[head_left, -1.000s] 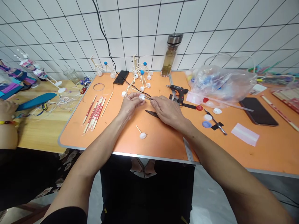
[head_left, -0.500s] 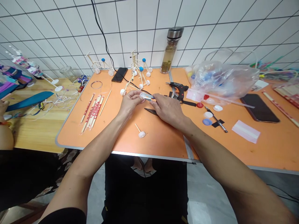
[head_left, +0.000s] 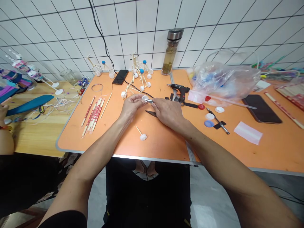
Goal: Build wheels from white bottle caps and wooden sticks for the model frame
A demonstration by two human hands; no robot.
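Note:
My left hand (head_left: 132, 106) pinches a small white bottle cap (head_left: 143, 98) between thumb and fingers, above the orange table. Closed over what look like opened scissors, my right hand (head_left: 167, 110) keeps their silver blade (head_left: 149, 101) against the cap. A dark pointed blade (head_left: 151, 113) sticks out below the same hand; the handles are hidden by the palm. Nearer to me lies a short stick with a white cap wheel (head_left: 143, 137). Just behind my hands stand stick-and-cap models (head_left: 140, 74) with blue and white caps.
Wrapped chopsticks (head_left: 94, 115) lie left. A glue gun (head_left: 180, 91), loose caps (head_left: 209, 123), a craft pen (head_left: 219, 122) and a phone (head_left: 262, 109) are right. Behind stand a tea bottle (head_left: 170, 52) and a plastic bag (head_left: 225, 79). Another person's hand (head_left: 3, 110) shows far left.
The cap has turned in my left fingers and shows less of its face. The silver blade now shows more clearly beside it. The whole view has shifted slightly.

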